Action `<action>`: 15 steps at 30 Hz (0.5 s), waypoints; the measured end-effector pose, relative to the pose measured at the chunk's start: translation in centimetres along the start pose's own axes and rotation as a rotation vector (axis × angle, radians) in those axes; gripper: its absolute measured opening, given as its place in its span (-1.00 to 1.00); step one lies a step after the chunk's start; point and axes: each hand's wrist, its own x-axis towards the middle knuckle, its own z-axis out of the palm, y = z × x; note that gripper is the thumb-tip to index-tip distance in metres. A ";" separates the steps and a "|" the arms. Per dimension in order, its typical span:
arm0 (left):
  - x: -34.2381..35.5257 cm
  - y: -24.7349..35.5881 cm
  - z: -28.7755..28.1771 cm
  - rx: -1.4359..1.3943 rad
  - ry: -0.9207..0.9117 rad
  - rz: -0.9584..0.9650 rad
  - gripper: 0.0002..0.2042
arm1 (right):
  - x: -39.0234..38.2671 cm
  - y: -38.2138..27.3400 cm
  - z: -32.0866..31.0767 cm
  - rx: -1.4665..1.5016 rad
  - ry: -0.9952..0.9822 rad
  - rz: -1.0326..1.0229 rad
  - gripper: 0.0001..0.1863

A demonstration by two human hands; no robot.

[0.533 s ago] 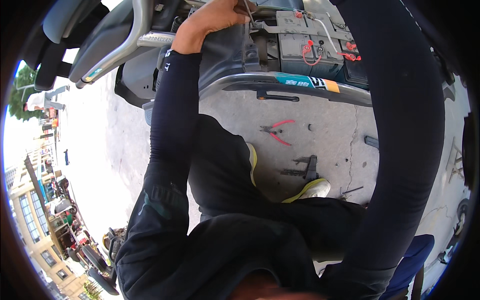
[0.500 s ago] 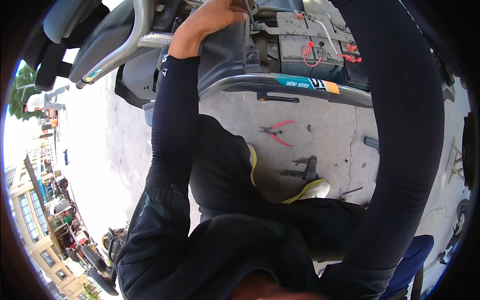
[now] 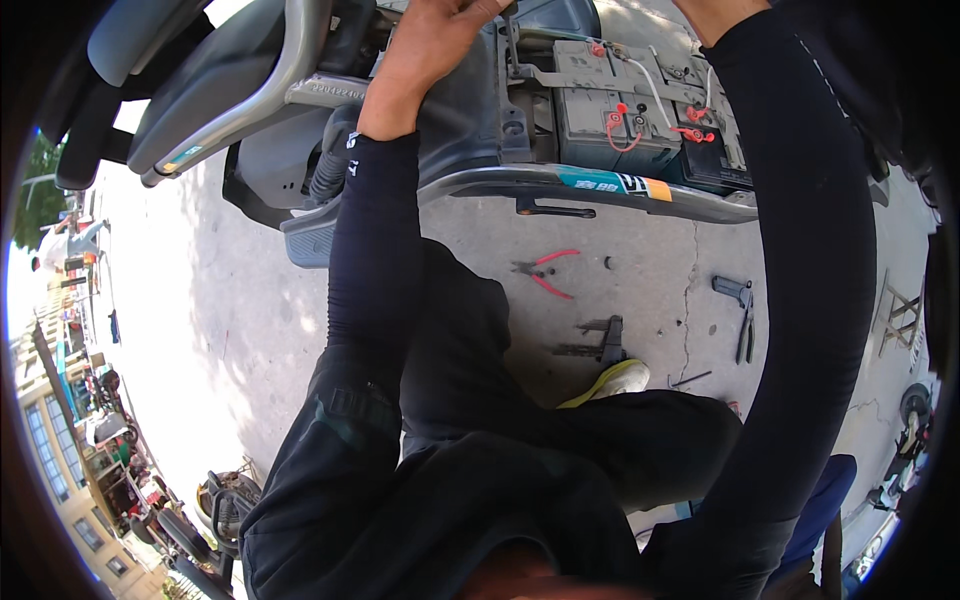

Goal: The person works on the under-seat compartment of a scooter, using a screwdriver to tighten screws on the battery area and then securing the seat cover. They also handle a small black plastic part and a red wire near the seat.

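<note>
At the top edge, my left hand (image 3: 432, 42) reaches over the footwell of a grey electric scooter (image 3: 450, 110). Thumb and fingers come together there, closed, but the fingertips and whatever they hold are cut off by the edge. Only the wrist of my right hand (image 3: 718, 14) shows at the upper right; its fingers are out of view. Between my arms lie the exposed grey batteries (image 3: 600, 125), held by a metal strap (image 3: 570, 79) and wired with red and white leads (image 3: 650, 88). A curved side rail (image 3: 500, 178) runs below them.
Red-handled cutting pliers (image 3: 553, 261) lie on the concrete floor beneath the rail. Near my shoe (image 3: 622, 378) are a black tool (image 3: 608, 340) and a hex key (image 3: 692, 379). A dark power-tool-like object (image 3: 735, 290) rests beside my right arm. Parked scooters (image 3: 150, 490) stand far left.
My left hand has shifted up and slightly right, so its fingertips leave the view. My right wrist has come into view at the top. The whole view has shifted slightly.
</note>
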 end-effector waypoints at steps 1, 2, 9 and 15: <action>-0.4 0.2 0.4 0.148 0.033 0.061 -0.71 | -1.3 -0.5 -0.2 -0.055 0.063 -0.026 -0.50; -0.9 0.2 1.0 0.298 0.067 0.119 -0.70 | -1.7 -0.7 -0.1 -0.108 0.125 -0.055 -0.52; 0.5 1.5 0.3 0.214 -0.044 -0.032 -0.74 | -0.1 0.2 -0.4 0.098 0.036 -0.009 -0.51; 0.9 5.2 2.0 0.540 -0.111 -0.262 -0.73 | -1.1 -2.0 0.7 -0.366 0.208 0.047 -0.53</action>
